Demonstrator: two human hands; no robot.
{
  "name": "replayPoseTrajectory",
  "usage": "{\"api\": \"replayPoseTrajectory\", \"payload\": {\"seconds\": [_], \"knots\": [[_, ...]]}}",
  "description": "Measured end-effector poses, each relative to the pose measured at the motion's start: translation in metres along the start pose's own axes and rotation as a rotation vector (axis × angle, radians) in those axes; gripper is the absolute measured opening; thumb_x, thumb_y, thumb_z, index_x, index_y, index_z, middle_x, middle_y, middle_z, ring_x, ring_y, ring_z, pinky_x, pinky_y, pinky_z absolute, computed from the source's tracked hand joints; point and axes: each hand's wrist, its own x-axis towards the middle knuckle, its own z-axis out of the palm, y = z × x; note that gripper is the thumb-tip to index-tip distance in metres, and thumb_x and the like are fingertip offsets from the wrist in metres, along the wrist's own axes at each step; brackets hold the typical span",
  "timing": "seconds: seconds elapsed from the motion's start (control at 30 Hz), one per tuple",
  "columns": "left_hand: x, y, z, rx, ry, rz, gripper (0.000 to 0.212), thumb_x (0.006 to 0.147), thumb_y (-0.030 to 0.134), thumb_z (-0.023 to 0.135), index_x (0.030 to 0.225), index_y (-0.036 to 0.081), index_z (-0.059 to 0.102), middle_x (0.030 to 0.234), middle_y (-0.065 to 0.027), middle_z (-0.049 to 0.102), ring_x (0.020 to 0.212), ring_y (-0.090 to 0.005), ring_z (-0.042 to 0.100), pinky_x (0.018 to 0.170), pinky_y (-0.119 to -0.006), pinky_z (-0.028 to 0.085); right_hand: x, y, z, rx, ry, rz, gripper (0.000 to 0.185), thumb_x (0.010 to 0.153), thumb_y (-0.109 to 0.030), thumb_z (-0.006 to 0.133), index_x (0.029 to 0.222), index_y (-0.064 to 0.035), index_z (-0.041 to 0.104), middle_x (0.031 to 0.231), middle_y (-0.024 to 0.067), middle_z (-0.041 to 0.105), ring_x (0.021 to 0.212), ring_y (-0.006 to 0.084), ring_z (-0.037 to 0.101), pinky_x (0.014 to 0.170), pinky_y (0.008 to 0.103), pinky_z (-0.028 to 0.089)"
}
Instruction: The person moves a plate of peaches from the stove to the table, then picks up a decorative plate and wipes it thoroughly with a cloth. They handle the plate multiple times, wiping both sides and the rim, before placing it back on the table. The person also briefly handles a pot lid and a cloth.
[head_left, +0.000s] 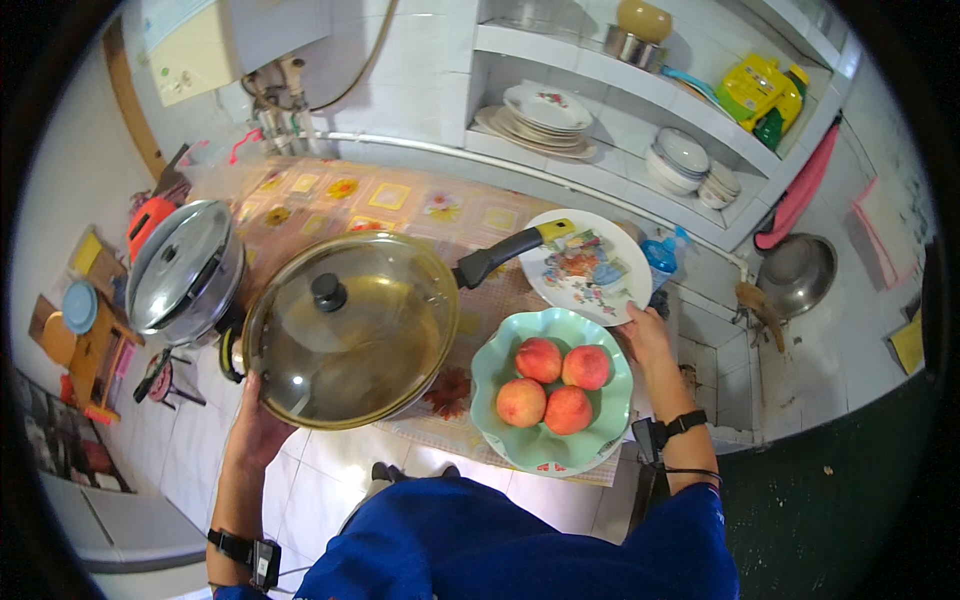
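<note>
A wide frying pan with a glass lid (360, 352) stands at the left front of the table; its black handle (495, 255) points toward the back right. My left hand (259, 427) grips its near left rim, thumb at the edge and the other fingers mostly hidden beneath. With my right hand (646, 337) I hold the near right rim of a white plate (534, 274) printed with colourful figures. The pan handle's yellow tip overlaps this plate. Just in front of the plate, a pale green scalloped bowl (495, 435) contains several peaches (538, 360).
A lidded metal pot (184, 277) is left of the pan. The table has a flowered cloth (300, 210). Behind, wall shelves carry stacked plates (547, 112) and bowls (675, 161). A blue bottle (660, 259) stands beyond the plate; a tiled basin (701, 337) lies to the right.
</note>
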Motion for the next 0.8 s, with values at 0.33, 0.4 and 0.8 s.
{"api": "replayPoseTrajectory", "payload": {"seconds": [0.33, 0.4, 0.8], "knots": [[0.002, 0.005, -0.006, -0.049, -0.019, -0.034, 0.074, 0.093, 0.061, 0.042, 0.148, 0.014, 0.026, 0.148, -0.0124, 0.038, 0.133, -0.0312, 0.04, 0.108, -0.057, 0.031, -0.042, -0.069, 0.009, -0.52, 0.276, -0.023, 0.045, 0.091, -0.032, 0.063, 0.12, 0.0008, 0.052, 0.112, 0.0153, 0.061, 0.1, 0.0245, 0.062, 0.087, 0.0357, 0.051], [0.001, 0.008, 0.0, -0.092, 0.008, -0.029, 0.071, 0.093, 0.057, 0.047, 0.145, 0.013, 0.03, 0.143, -0.0115, 0.043, 0.128, -0.0299, 0.045, 0.106, -0.053, 0.035, -0.06, -0.088, 0.028, -0.548, 0.265, -0.179, 0.041, 0.093, -0.03, 0.06, 0.119, 0.0012, 0.052, 0.108, 0.0153, 0.061, 0.096, 0.0251, 0.062, 0.086, 0.0363, 0.051], [0.005, 0.017, -0.007, -0.26, 0.037, -0.071, 0.076, 0.085, 0.051, 0.065, 0.143, 0.014, 0.034, 0.14, -0.012, 0.046, 0.126, -0.0331, 0.046, 0.103, -0.058, 0.035, -0.152, -0.036, 0.278, -0.272, -0.321, 0.588, 0.064, 0.096, -0.05, 0.049, 0.129, 0.0054, 0.046, 0.123, 0.0183, 0.057, 0.12, 0.0296, 0.052, 0.105, 0.0402, 0.04]]}}
